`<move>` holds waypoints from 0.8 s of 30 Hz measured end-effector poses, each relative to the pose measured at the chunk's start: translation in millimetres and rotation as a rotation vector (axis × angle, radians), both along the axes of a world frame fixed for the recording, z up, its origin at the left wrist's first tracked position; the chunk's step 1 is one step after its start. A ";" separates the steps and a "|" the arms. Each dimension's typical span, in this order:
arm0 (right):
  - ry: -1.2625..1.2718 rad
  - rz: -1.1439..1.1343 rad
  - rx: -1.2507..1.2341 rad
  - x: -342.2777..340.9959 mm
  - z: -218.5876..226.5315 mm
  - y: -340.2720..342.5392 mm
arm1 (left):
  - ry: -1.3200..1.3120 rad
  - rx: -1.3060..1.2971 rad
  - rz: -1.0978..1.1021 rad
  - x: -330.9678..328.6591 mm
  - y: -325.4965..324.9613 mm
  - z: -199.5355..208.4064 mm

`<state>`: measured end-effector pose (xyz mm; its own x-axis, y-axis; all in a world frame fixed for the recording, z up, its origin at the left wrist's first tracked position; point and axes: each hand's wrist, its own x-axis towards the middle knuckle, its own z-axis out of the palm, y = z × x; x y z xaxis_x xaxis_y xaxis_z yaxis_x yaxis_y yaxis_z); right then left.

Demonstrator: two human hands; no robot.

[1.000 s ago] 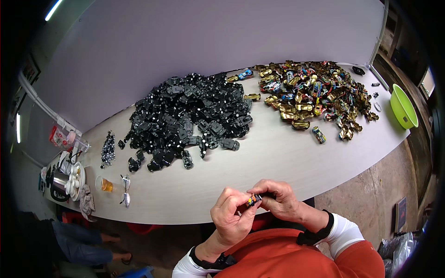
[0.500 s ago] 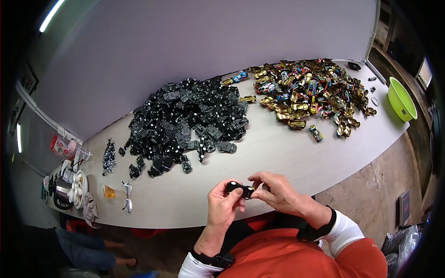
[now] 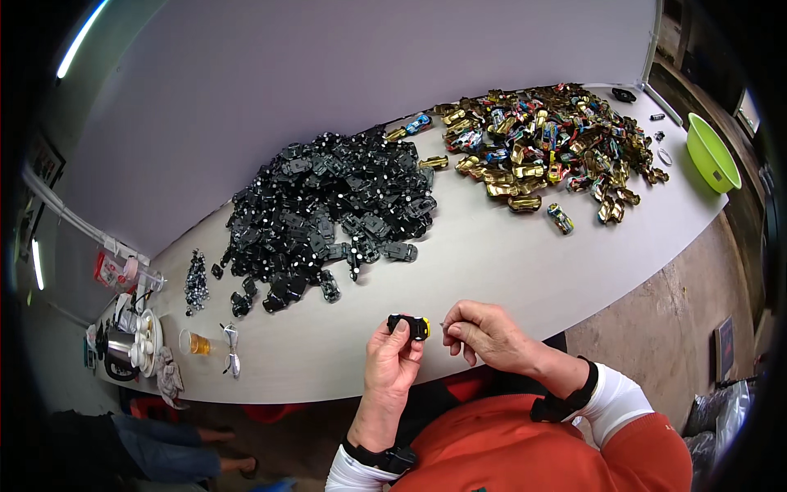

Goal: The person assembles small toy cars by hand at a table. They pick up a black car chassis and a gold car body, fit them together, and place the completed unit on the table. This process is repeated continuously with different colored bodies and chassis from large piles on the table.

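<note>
My left hand [image 3: 387, 365] holds a small black toy car base [image 3: 407, 327] with a yellow end, gripped between thumb and fingers above the table's near edge. Just right of it, apart from the car, is my right hand [image 3: 489, 334]. Its thumb and forefinger are pinched together. A tiny pale tip shows at the fingertips, too small to name. Farther off lies a big heap of black toy car bases [image 3: 316, 217]. To its right is a pile of gold and multicoloured toy car bodies [image 3: 545, 156], with one colourful car [image 3: 561, 218] in front.
A small heap of tiny parts [image 3: 196, 287] lies left of the black heap. Eyeglasses [image 3: 230, 351], a glass of amber drink [image 3: 197, 343], a cloth [image 3: 170, 377] and a kettle [image 3: 122, 348] stand at the left. A green basin [image 3: 707, 156] sits at the right edge.
My right hand has drawn away from the toy car base to the right. My left hand has turned the base, so its yellow end shows more. The view has shifted slightly.
</note>
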<state>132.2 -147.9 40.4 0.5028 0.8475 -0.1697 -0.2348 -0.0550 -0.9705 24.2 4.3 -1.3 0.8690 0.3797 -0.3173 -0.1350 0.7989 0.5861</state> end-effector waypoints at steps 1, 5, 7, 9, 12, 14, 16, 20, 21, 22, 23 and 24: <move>0.015 0.002 0.002 0.0 -0.2 0.7 | 0.007 0.045 0.019 0.3 -2.3 1.8; -0.004 0.031 0.005 0.9 -3.1 1.4 | 0.000 0.197 0.051 2.5 -9.2 12.0; -0.037 0.039 0.008 0.8 -4.5 1.3 | -0.007 0.218 0.057 3.1 -10.2 13.2; -0.054 0.026 0.015 0.6 -4.9 0.9 | -0.004 0.224 0.054 3.4 -11.4 14.9; -0.096 -0.002 0.041 -0.1 -4.6 2.2 | -0.005 0.237 0.062 4.0 -12.8 16.6; -0.165 -0.027 0.041 -1.0 -3.7 3.1 | 0.008 0.283 0.092 5.1 -15.5 19.2; -0.252 -0.057 0.043 -1.7 -4.1 4.6 | 0.036 0.367 0.144 6.7 -22.2 23.6; -0.389 -0.104 0.028 -2.7 -8.9 9.0 | 0.042 0.607 0.273 6.7 -32.1 25.9; -0.406 -0.110 0.018 -2.9 -10.5 9.6 | 0.047 0.631 0.277 6.4 -32.1 25.2; -0.301 -0.088 0.026 -1.9 -14.1 9.6 | 0.050 0.656 0.281 6.5 -31.8 24.7; -0.196 -0.066 0.033 -0.1 -18.9 8.8 | 0.045 0.626 0.264 7.1 -29.3 23.0; -0.091 -0.044 0.041 1.1 -21.2 7.6 | 0.040 0.597 0.248 7.9 -25.2 20.4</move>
